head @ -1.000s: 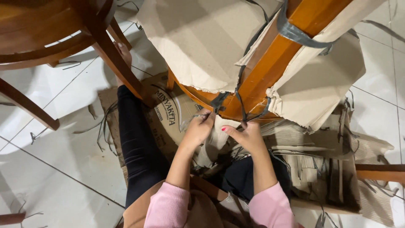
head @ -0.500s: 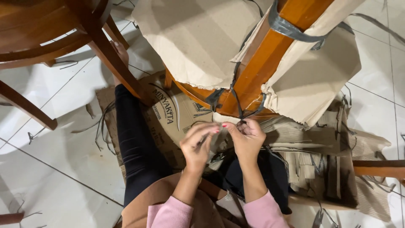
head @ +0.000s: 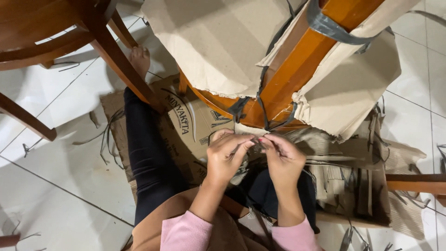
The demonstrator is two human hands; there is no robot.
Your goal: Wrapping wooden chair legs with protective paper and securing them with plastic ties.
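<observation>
Both hands had drawn back toward the body from the wrapped chair leg. Left hand (head: 227, 155) and right hand (head: 281, 155) met fingertip to fingertip, fingers pinched narrow on a thin dark plastic strap (head: 265, 122) that ran up toward 12 o'clock to the cardboard-wrapped orange wooden chair leg (head: 302, 60). Flattened cardboard (head: 186, 121) lay beneath on the tiled floor (head: 60, 176).

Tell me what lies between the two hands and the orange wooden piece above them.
In the head view, dark strapping runs from the orange wooden piece down to the left hand and right hand.
</observation>
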